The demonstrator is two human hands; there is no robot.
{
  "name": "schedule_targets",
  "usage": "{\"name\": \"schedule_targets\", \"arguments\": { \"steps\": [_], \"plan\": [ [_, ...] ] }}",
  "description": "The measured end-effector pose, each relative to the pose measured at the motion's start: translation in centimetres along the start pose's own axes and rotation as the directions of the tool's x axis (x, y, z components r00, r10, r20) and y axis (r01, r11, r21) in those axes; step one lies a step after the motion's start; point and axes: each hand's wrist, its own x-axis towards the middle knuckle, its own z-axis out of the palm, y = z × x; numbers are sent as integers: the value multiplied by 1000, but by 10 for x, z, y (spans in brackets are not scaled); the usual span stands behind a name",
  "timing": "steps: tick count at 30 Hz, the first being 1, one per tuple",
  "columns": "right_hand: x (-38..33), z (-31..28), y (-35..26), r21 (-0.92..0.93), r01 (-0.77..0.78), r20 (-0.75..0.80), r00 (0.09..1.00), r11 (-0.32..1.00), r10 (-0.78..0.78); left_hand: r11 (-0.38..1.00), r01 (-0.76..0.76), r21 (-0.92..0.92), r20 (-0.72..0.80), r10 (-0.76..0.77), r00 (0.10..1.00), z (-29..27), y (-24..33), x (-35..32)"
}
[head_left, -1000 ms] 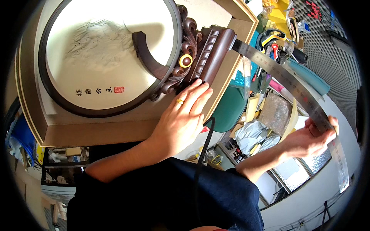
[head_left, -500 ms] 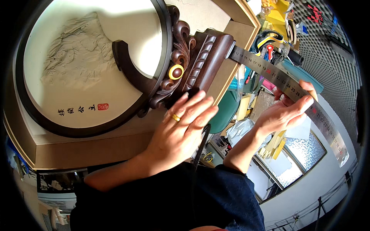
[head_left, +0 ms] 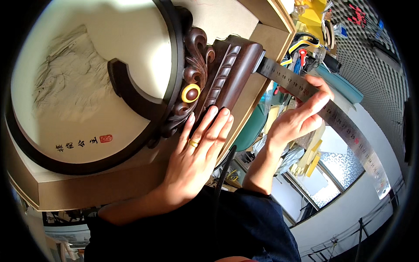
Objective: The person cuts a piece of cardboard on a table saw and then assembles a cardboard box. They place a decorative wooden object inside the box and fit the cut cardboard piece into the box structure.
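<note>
Right grip [head_left: 301,115] pinches steel ruler [head_left: 323,115] against carved stand [head_left: 227,83].

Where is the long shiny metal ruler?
The long metal ruler is on the right of the head view, under the right hand, one end touching the dark carved wooden stand.

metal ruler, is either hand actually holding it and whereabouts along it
The right hand pinches the metal ruler partway along, nearer the end at the dark carved wooden base. The left hand only rests flat on that base.
</note>
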Motion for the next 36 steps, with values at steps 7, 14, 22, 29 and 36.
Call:
{"name": "schedule_targets", "arguments": {
  "steps": [7,14,22,29,36],
  "plan": [
    [-7,-4,14,-138,34,20,999,990,-31,998,-18,68,-26,20,999,4,0,-3],
    [-8,-1,2,-59,-121,27,992,991,123,1000,2,22,-91,0,996,2,1,-1],
    [-7,1,-1,-124,-146,12,989,982,148,1000,-5,20,-164,8,986,5,1,-1],
    [-8,2,3,-113,-144,-30,990,983,141,1000,-10,28,-117,13,993,2,0,-1],
    [-8,-1,5,-125,-147,-23,989,981,145,999,-21,27,-153,25,988,5,1,2]
  ]
}}
